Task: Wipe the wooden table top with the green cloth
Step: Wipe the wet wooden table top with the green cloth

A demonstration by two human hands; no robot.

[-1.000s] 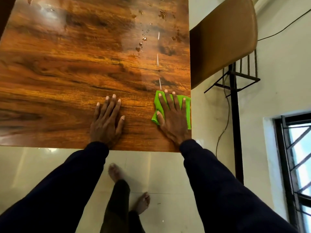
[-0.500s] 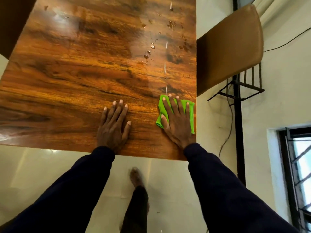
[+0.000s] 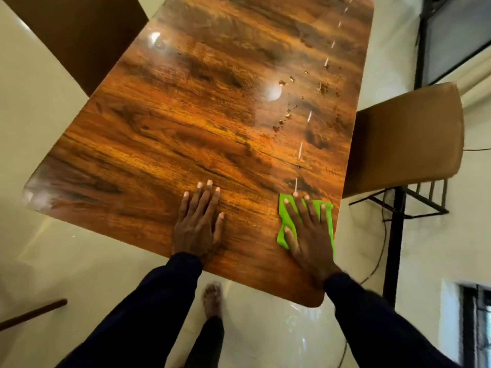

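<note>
The glossy wooden table top (image 3: 186,134) fills the middle of the head view. A folded green cloth (image 3: 329,221) lies flat near the table's right front corner, and my right hand (image 3: 305,229) presses on it with spread, straight fingers. My left hand (image 3: 198,221) rests flat on the bare wood to the left of the cloth, fingers straight. Water drops and wet streaks (image 3: 288,115) sit on the right half of the table, beyond the cloth.
A tan chair (image 3: 403,139) stands close against the table's right edge, on a black metal frame (image 3: 398,203). A dark brown chair (image 3: 79,35) is at the far left corner. A wooden stick (image 3: 32,313) lies on the pale floor. My bare foot (image 3: 212,298) is under the front edge.
The view has pulled back and tilted, showing more of the table and its left corner. Both hands stay flat in about the same spots, the right one still on the cloth.
</note>
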